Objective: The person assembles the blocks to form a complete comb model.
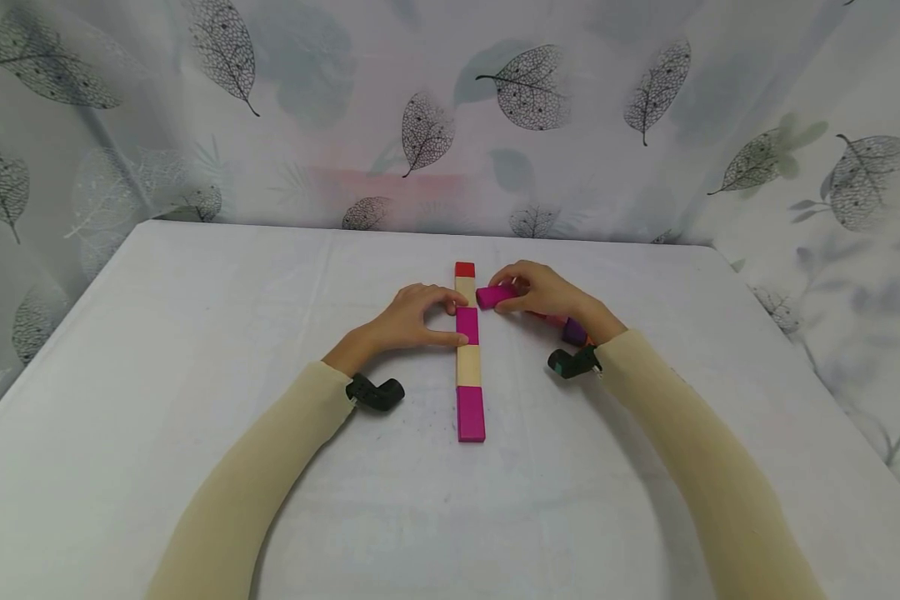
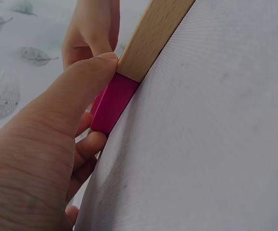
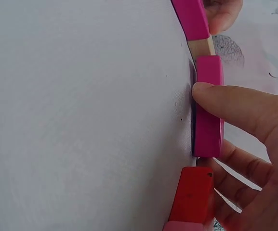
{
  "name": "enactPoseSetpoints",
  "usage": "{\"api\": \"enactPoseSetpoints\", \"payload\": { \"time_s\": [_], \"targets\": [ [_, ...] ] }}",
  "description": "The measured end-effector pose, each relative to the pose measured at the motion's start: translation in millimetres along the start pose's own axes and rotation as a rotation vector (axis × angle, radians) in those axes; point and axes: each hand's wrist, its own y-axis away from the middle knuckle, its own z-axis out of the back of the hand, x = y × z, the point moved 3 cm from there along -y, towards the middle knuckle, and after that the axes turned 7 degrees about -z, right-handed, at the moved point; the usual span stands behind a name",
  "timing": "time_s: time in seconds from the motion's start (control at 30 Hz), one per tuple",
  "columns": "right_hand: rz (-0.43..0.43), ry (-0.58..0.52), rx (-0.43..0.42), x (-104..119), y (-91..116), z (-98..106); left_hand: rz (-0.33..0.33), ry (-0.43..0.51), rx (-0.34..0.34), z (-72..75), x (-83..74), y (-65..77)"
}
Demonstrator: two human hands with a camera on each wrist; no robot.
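Observation:
A straight row of blocks runs down the table in the head view: a red block [image 1: 465, 269] at the far end, then wooden and magenta ones alternating. My left hand [image 1: 412, 318] spans the middle magenta block [image 1: 467, 327] of that row, thumb at its near end and fingers at its far end. In the left wrist view the thumb tip meets the seam with a plain wooden block [image 2: 151, 41]. Just right of the row, my right hand [image 1: 543, 292] pinches another magenta block [image 3: 208, 130] between thumb and fingers, lying sideways in the head view.
Partly behind the right hand lie more blocks, among them a purple block [image 1: 573, 332] and a red block [image 3: 191, 195]. The row's nearest piece is a magenta block [image 1: 471, 414]. A white cloth covers the table [image 1: 195, 350]; a leaf-patterned curtain [image 1: 330, 100] hangs behind it.

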Motion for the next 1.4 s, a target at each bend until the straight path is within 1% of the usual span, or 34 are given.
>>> {"api": "enactPoseSetpoints", "payload": {
  "time_s": [0.27,0.43,0.67,0.93,1.13,1.4],
  "targets": [
    [-0.051,0.033,-0.040,0.9,-2.8,0.9,-0.001,-0.011,0.000,0.2,0.0,-0.3],
    [-0.082,0.024,-0.055,0.6,-4.5,1.2,0.002,-0.009,-0.002,0.3,0.3,-0.1],
    [-0.097,0.012,-0.082,1.4,-6.1,1.2,0.001,0.000,-0.005,-0.4,1.0,-0.4],
    [-0.107,0.019,-0.092,0.9,-7.9,0.9,0.005,-0.008,-0.003,-0.1,0.7,-0.2],
    [-0.136,0.005,-0.096,0.8,-8.8,0.0,0.001,-0.004,-0.003,-0.6,1.3,0.0],
    [-0.168,0.003,-0.132,-2.9,-12.8,-1.8,-0.009,-0.014,-0.010,0.2,0.0,0.3]
  ]
}}
